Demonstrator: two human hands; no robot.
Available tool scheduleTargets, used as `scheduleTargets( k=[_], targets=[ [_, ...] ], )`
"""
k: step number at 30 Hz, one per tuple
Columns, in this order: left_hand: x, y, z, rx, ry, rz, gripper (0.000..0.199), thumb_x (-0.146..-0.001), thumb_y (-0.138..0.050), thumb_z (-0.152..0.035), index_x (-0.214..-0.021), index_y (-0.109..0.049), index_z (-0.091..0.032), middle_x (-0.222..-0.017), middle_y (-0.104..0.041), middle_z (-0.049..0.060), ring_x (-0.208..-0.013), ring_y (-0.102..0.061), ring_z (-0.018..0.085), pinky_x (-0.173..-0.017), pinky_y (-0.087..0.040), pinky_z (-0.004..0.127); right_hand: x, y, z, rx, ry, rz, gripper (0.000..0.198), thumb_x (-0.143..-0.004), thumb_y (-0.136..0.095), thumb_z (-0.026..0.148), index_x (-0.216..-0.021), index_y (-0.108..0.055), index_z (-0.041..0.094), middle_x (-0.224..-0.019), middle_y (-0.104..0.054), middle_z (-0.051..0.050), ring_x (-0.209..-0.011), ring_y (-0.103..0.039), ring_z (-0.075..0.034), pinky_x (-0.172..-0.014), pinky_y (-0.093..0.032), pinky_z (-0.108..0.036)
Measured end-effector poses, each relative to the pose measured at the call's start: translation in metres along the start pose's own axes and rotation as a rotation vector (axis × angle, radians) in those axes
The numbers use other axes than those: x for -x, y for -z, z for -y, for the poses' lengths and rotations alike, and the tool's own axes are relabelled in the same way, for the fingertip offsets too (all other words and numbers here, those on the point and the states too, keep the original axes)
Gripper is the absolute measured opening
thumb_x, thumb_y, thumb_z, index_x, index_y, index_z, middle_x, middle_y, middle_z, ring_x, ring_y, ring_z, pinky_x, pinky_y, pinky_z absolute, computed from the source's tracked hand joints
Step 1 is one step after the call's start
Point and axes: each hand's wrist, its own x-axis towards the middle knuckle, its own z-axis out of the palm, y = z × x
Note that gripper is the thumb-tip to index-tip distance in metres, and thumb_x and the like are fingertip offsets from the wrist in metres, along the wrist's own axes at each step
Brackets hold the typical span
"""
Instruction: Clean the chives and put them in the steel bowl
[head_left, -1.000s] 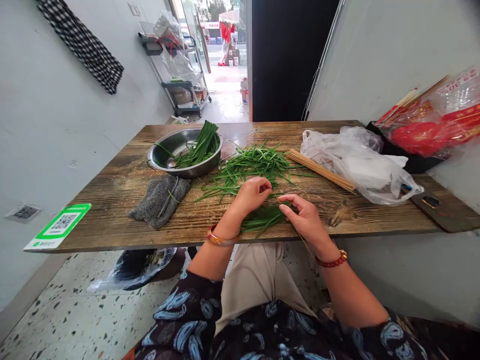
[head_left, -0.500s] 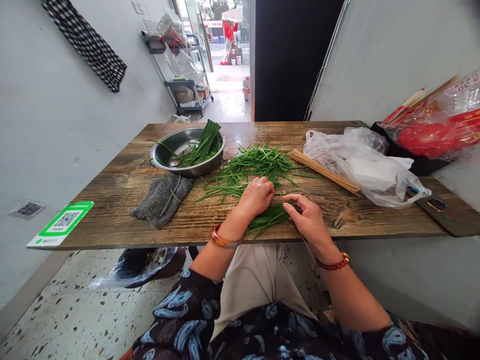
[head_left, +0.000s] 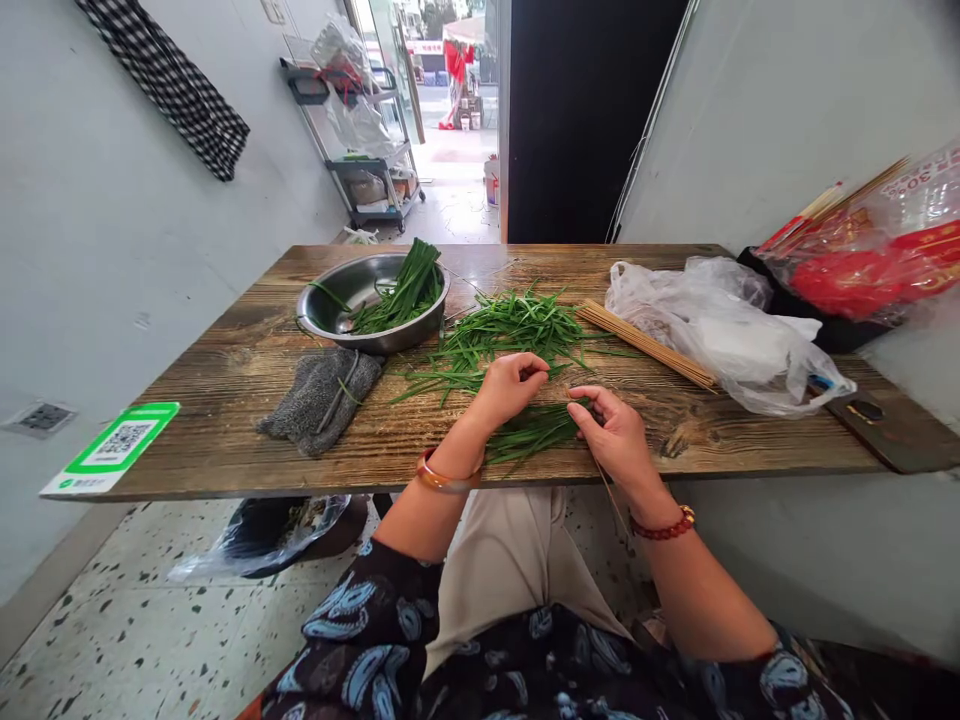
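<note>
Since the thin stick (head_left: 612,496) looks light, stiff and easily snapped, a pinch near its upper end should suit it; the right hand (head_left: 616,432) pinches it there, over the tabletop (head_left: 720,445). Soft green leaves (head_left: 531,434) lie just below. The left hand (head_left: 511,388) arches nearby; whether it grasps anything, I cannot tell.

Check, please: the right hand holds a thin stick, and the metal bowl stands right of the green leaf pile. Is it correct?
No: the metal bowl stands left of the green leaf pile; the head view shows it. The right hand holds a thin stick.
</note>
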Motion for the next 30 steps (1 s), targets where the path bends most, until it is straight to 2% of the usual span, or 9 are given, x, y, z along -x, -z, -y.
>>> scheduleTargets(
  k=[5,11,24,30],
  targets=[
    [0.0010,0.0014,-0.0023,-0.028,-0.013,0.020,0.011,-0.078,-0.057,-0.016,-0.072,-0.067,-0.015,-0.060,-0.059,-0.003,-0.057,-0.051,0.009,-0.054,-0.039,0.021,0.0003,0.0002,0.0026,-0.104,-0.072,-0.122,0.044,-0.082,-0.060,0.047,-0.116,-0.064,0.020,-0.072,-0.054,0.000,-0.059,-0.048,-0.013,-0.053,-0.049,-0.026],
    [0.0012,-0.0020,0.0021,0.003,-0.008,0.047,0.011,-0.078,-0.058,-0.019,-0.075,-0.068,-0.015,-0.061,-0.060,-0.002,-0.058,-0.051,0.009,-0.055,-0.040,0.021,0.0015,0.0019,0.0038,0.009,-0.004,-0.068,0.056,-0.083,-0.059,0.045,-0.133,-0.057,0.022,-0.071,-0.051,0.002,-0.059,-0.044,-0.013,-0.057,-0.045,-0.027],
    [0.0020,-0.0016,-0.0013,-0.004,-0.005,0.057,0.011,-0.077,-0.059,-0.020,-0.076,-0.069,-0.015,-0.060,-0.060,-0.002,-0.056,-0.048,0.009,-0.054,-0.038,0.021,0.0013,0.0019,0.0072,0.061,0.035,-0.061,0.054,-0.083,-0.058,0.040,-0.135,-0.056,0.022,-0.074,-0.053,0.001,-0.066,-0.049,-0.013,-0.063,-0.043,-0.026],
    [0.0020,-0.0027,-0.0006,0.018,-0.002,0.062,0.010,-0.077,-0.059,-0.018,-0.075,-0.068,-0.015,-0.060,-0.059,-0.003,-0.056,-0.051,0.009,-0.054,-0.039,0.021,0.0008,0.0010,0.0048,0.049,0.050,-0.046,0.054,-0.083,-0.057,0.039,-0.135,-0.056,0.023,-0.071,-0.054,0.002,-0.063,-0.049,-0.013,-0.061,-0.046,-0.026]
  ],
)
